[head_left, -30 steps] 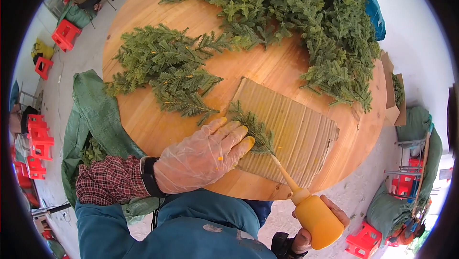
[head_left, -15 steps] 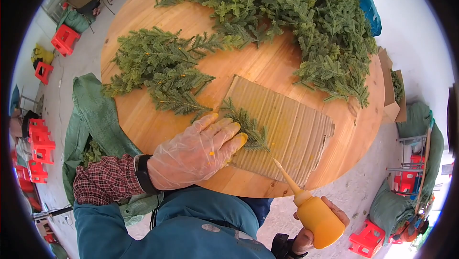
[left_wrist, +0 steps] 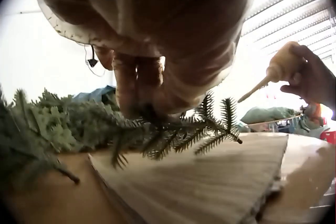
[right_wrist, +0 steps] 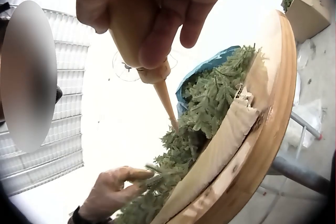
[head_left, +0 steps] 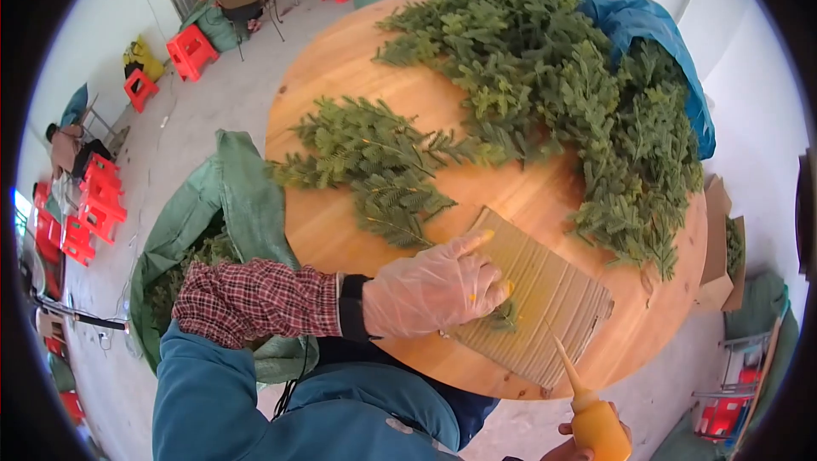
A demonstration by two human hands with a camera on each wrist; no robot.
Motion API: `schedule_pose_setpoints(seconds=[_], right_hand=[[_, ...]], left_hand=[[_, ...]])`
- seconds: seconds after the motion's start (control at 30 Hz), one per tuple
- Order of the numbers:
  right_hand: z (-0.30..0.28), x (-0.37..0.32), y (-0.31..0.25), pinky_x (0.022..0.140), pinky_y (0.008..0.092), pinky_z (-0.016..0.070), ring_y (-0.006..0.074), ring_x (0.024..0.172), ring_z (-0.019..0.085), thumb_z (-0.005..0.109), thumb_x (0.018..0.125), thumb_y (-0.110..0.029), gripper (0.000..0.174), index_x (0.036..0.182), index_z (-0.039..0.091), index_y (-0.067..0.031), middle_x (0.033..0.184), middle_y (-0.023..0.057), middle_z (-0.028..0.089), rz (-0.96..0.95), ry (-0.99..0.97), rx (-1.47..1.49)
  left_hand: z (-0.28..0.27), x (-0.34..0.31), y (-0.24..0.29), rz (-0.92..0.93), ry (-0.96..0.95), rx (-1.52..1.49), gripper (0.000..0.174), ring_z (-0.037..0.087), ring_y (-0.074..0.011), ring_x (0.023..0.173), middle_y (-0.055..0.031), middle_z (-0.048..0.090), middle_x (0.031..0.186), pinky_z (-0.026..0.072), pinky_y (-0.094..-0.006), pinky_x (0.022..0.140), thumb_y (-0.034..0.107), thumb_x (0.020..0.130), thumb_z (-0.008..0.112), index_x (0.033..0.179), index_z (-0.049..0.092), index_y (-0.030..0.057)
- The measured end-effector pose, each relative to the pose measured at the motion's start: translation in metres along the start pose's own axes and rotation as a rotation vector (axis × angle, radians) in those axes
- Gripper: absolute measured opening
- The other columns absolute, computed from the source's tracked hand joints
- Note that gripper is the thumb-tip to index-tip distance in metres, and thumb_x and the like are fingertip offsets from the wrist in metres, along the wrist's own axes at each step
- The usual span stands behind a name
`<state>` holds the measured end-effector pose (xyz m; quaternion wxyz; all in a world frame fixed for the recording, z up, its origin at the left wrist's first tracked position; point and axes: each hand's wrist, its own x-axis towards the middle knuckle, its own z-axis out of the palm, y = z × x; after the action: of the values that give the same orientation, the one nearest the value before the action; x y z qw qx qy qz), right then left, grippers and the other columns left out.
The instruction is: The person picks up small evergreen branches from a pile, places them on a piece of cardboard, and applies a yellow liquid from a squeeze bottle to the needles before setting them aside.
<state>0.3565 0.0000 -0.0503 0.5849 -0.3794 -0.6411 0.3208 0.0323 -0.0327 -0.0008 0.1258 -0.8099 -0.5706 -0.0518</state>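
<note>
My left hand (head_left: 434, 289), in a clear glove with yellow-stained fingertips, pinches a small fir sprig (left_wrist: 197, 127) above the cardboard (head_left: 545, 299). In the head view the hand covers most of that sprig; the left wrist view shows its cut end pointing right. My bare right hand (right_wrist: 163, 3) grips a yellow squeeze bottle (head_left: 598, 431) near the table's front edge, its long nozzle directed toward the cardboard and apart from the sprig. Left of the cardboard lies a small heap of fir sprigs (head_left: 366, 154) on the round table (head_left: 340, 61).
A large pile of fir branches (head_left: 545, 69) spills from a blue bag (head_left: 634, 14) at the back right. A green sack (head_left: 251, 197) of greenery stands left of the table. Cardboard box (head_left: 723, 265) at right; red stools (head_left: 191, 52) and seated people farther off.
The head view has tilted up. My left hand has turned and now holds the sprig in its fingertips, where it rested beside it on the cardboard. The bottle remains in my right hand.
</note>
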Motion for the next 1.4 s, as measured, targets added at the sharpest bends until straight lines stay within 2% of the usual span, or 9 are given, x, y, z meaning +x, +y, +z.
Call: schedule_pose_setpoints(seconds=[0.13,0.27,0.47,0.73,0.83,1.1,1.23,1.33,1.4], right_hand=[[-0.004,0.002,0.008,0.063,0.0356,0.0520,0.0312,0.078,0.063,0.061,0.090,-0.060,0.081,0.137,0.040,0.0023,0.114,0.0242,0.061,0.008,0.063,0.014],[-0.014,-0.005,0.012,0.068,0.0372,0.0528,0.0325,0.085,0.064,0.061,0.090,-0.058,0.080,0.138,0.040,0.0020,0.117,0.0238,0.060,0.037,0.133,0.000],[-0.023,-0.016,0.027,0.077,0.0415,0.0523,0.0346,0.104,0.061,0.062,0.091,-0.054,0.078,0.141,0.038,0.0015,0.122,0.0227,0.058,0.082,0.069,0.106],[-0.019,-0.012,0.015,0.076,0.0413,0.0513,0.0335,0.096,0.061,0.061,0.091,-0.055,0.077,0.139,0.040,0.0016,0.118,0.0219,0.060,0.074,0.118,0.062],[-0.019,-0.013,0.013,0.076,0.0412,0.0512,0.0334,0.095,0.061,0.062,0.091,-0.055,0.077,0.139,0.040,0.0015,0.117,0.0219,0.060,0.077,0.120,0.061],[-0.028,-0.015,0.008,0.076,0.0408,0.0510,0.0329,0.092,0.062,0.062,0.091,-0.055,0.077,0.138,0.040,0.0014,0.117,0.0218,0.060,0.086,0.148,0.023],[-0.024,-0.015,0.008,0.077,0.0406,0.0509,0.0327,0.090,0.062,0.062,0.091,-0.055,0.077,0.138,0.040,0.0013,0.117,0.0217,0.060,0.100,0.145,0.030],[-0.018,-0.014,0.011,0.077,0.0404,0.0508,0.0325,0.089,0.062,0.063,0.091,-0.055,0.077,0.138,0.040,0.0012,0.117,0.0216,0.060,0.108,0.127,0.052],[-0.015,-0.013,0.010,0.077,0.0404,0.0508,0.0325,0.089,0.062,0.063,0.091,-0.055,0.077,0.138,0.041,0.0012,0.116,0.0216,0.060,0.110,0.115,0.068]], left_hand=[[-0.032,-0.014,-0.021,-0.045,0.206,0.040,0.029,0.062,-0.0186,0.096,-0.0021,0.057,0.093,0.0351,-0.0435,0.115,0.012,0.088,0.057,0.117,0.059,0.0113],[-0.060,-0.037,-0.053,-0.357,0.312,0.356,0.027,0.061,-0.0218,0.096,-0.0034,0.057,0.094,0.0395,-0.0448,0.109,0.011,0.087,0.062,0.114,0.062,0.0138],[-0.027,-0.082,-0.106,-0.703,-0.127,0.242,0.024,0.059,-0.0320,0.097,-0.0132,0.059,0.098,0.0465,-0.0462,0.092,0.019,0.089,0.062,0.109,0.065,0.0049],[-0.090,-0.022,-0.147,-0.446,0.091,-0.063,0.026,0.059,-0.0382,0.092,-0.0208,0.059,0.091,0.0466,-0.0489,0.081,0.025,0.089,0.059,0.099,0.066,0.0020],[-0.050,0.019,-0.158,-0.309,0.088,-0.107,0.023,0.061,-0.0392,0.084,-0.0203,0.060,0.084,0.0473,-0.0496,0.076,0.022,0.088,0.058,0.093,0.065,0.0013],[0.002,0.047,-0.168,-0.381,-0.154,-0.168,0.025,0.063,-0.0393,0.085,-0.0226,0.065,0.088,0.0489,-0.0486,0.078,0.018,0.084,0.060,0.100,0.066,-0.0008],[-0.018,0.041,-0.175,-0.431,0.046,-0.358,0.027,0.065,-0.0301,0.085,-0.0167,0.067,0.089,0.0502,-0.0428,0.078,0.018,0.086,0.062,0.104,0.067,-0.0015],[-0.048,0.032,-0.170,-0.666,0.096,-1.006,0.028,0.064,-0.0171,0.085,-0.0073,0.066,0.090,0.0502,-0.0359,0.077,0.021,0.090,0.062,0.107,0.067,-0.0014],[-0.058,0.019,-0.168,-0.674,0.118,-1.069,0.029,0.062,-0.0144,0.085,-0.0050,0.065,0.091,0.0499,-0.0342,0.076,0.022,0.091,0.062,0.108,0.068,-0.0012]])
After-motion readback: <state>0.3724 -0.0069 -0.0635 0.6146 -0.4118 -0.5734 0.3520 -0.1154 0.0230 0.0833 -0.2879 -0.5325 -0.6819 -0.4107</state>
